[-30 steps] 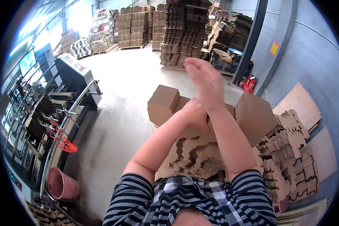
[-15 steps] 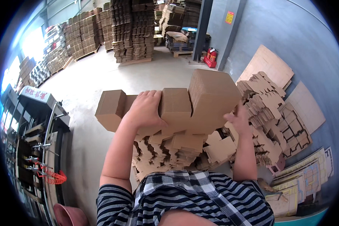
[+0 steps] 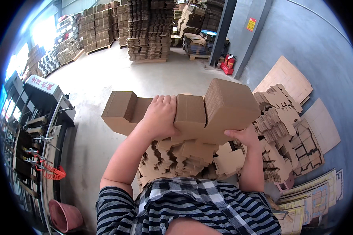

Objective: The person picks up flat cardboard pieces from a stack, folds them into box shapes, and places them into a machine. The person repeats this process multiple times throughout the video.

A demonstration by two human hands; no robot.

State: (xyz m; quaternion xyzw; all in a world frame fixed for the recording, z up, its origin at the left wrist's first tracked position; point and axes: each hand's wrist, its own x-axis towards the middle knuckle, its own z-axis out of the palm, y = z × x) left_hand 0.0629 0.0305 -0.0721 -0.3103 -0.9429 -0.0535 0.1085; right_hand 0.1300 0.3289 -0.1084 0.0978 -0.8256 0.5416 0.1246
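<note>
A thick stack of die-cut cardboard blanks (image 3: 192, 128), notched along its upper edge, is held up in front of me. My left hand (image 3: 162, 115) grips it in the notch left of the middle, with fingers over the top and thumb on the front face. At the lower right corner my right hand (image 3: 244, 136) is closed on the same stack; its thumb lies on the front, and its other fingers are hidden. Just below, between my arms, is a pile of similar cardboard blanks (image 3: 176, 158), partly covered by the held stack.
To the left stands a dark machine (image 3: 47, 94) with a coiled orange hose (image 3: 55, 172); a pink bucket (image 3: 64, 216) sits beside it. More cardboard piles (image 3: 276, 111) and flat boards (image 3: 321, 123) lie along the right wall. Red fire extinguishers (image 3: 228, 64) stand by a post.
My right hand, apart from the stack's right end and blurred before, now grips its lower right corner. The stack's right end has dropped slightly. My left hand keeps its hold.
</note>
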